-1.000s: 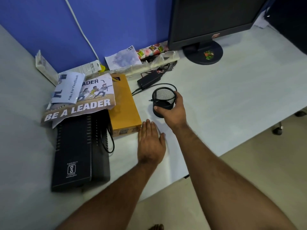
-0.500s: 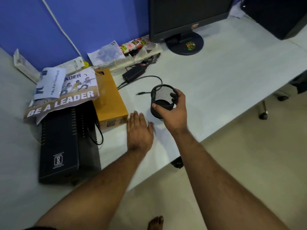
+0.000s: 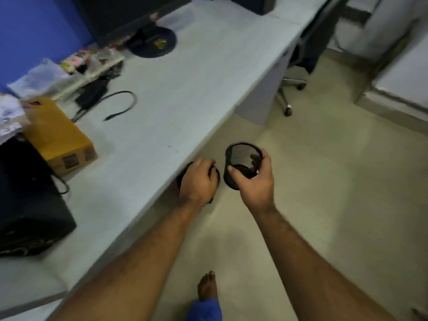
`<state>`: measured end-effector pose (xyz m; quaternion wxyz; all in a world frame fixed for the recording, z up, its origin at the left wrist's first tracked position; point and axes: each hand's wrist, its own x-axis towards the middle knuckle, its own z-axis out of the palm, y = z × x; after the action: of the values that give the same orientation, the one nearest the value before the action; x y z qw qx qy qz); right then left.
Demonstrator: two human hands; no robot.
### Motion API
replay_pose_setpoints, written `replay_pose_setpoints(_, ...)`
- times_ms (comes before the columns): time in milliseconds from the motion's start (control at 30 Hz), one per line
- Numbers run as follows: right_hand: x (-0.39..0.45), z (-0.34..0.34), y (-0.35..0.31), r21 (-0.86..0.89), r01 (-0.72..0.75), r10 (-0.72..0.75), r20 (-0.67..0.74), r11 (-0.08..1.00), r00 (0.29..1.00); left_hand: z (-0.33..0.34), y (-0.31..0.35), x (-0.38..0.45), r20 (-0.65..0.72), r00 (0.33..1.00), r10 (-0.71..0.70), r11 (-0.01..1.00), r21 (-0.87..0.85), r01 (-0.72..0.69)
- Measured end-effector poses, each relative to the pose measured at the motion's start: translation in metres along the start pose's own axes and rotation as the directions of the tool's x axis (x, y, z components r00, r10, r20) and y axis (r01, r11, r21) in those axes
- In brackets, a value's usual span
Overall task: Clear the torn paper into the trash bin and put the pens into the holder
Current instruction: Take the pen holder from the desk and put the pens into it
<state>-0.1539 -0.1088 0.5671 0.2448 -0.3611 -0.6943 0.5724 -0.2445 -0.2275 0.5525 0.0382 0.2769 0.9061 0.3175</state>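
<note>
My right hand [image 3: 257, 184] grips a black mesh pen holder [image 3: 240, 156], thumb outside and fingers over the rim. It hangs over the floor just beyond the desk's front edge, and I see nothing in it. My left hand [image 3: 198, 181] sits at the desk edge [image 3: 162, 193] with its fingers curled down. A dark rounded shape shows behind and under it, and I cannot tell whether the hand holds anything. No pens or trash bin are in view. Printed papers [image 3: 9, 117] lie blurred at the far left.
On the white desk are a yellow box [image 3: 58, 135], a black device [image 3: 30, 205], a power adapter with a looped cable [image 3: 122, 105] and a monitor base [image 3: 152, 42]. An office chair's base [image 3: 291, 89] stands by the desk end. My bare foot [image 3: 207, 286] is on the tiled floor.
My right hand lifted the mesh holder off the desk and brought it out past the front edge. My left hand slid from flat on the desk to the edge and curled. The view swung right.
</note>
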Motion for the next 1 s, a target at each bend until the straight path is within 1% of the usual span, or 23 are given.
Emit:
replay_pose_setpoints(33,-0.011,-0.03,0.012,-0.039,0.003,-0.005,-0.04,0.999,0.999,0.018,0.021,-0.013,0.02,1.0,0.017,0.999,-0.039,-0.016)
replay_pose_setpoints(100,-0.034,-0.078,0.036,-0.062,-0.019,0.012,-0.113,0.998,0.994,0.052,0.057,-0.039,0.08,0.995,0.05,0.994,-0.098,-0.042)
replay_pose_setpoints(133,-0.045,-0.102,0.05,-0.069,-0.04,0.029,-0.147,0.997,0.989,0.069,0.074,-0.054,0.131,0.99,0.05,0.992,-0.12,-0.034)
replay_pose_setpoints(200,-0.068,-0.14,0.075,-0.072,-0.088,0.073,-0.192,0.994,0.979,0.1,0.098,-0.078,0.239,0.971,0.006,0.991,-0.134,0.027)
replay_pose_setpoints(267,-0.094,-0.187,0.106,-0.061,-0.141,0.122,-0.242,0.988,0.963,0.143,0.125,-0.106,0.357,0.934,-0.02,0.99,-0.123,0.068)
replay_pose_setpoints(367,-0.122,-0.244,0.16,-0.069,-0.22,0.192,-0.289,0.973,0.938,0.208,0.151,-0.143,0.493,0.869,-0.04,0.987,-0.114,0.109)
replay_pose_setpoints(467,-0.147,-0.289,0.228,-0.032,-0.335,0.299,-0.382,0.942,0.875,0.28,0.168,-0.175,0.6,0.799,-0.041,0.988,-0.097,0.123)
replay_pose_setpoints(567,-0.174,-0.309,0.3,0.025,-0.423,0.387,-0.456,0.906,0.802,0.356,0.168,-0.2,0.68,0.731,-0.054,0.988,-0.071,0.139)
replay_pose_setpoints(600,-0.184,-0.312,0.331,0.066,-0.452,0.424,-0.487,0.89,0.764,0.389,0.165,-0.213,0.709,0.703,-0.049,0.99,-0.058,0.128)
replay_pose_setpoints(700,-0.204,-0.321,0.419,0.146,-0.495,0.489,-0.536,0.857,0.688,0.475,0.148,-0.248,0.783,0.621,-0.039,0.994,-0.031,0.103)
replay_pose_setpoints(767,-0.216,-0.325,0.476,0.175,-0.524,0.52,-0.572,0.833,0.635,0.53,0.133,-0.273,0.815,0.578,-0.04,0.995,-0.023,0.101)
replay_pose_setpoints(867,-0.228,-0.336,0.559,0.193,-0.561,0.529,-0.662,0.805,0.531,0.612,0.111,-0.314,0.86,0.51,-0.015,0.997,-0.025,0.072)
replay_pose_setpoints(933,-0.236,-0.342,0.604,0.142,-0.579,0.491,-0.708,0.803,0.508,0.658,0.097,-0.336,0.882,0.472,0.016,0.999,-0.037,0.036)
replay_pose_setpoints(1000,-0.24,-0.349,0.636,0.042,-0.591,0.424,-0.736,0.806,0.527,0.694,0.082,-0.352,0.897,0.441,0.027,1.0,-0.03,0.0)
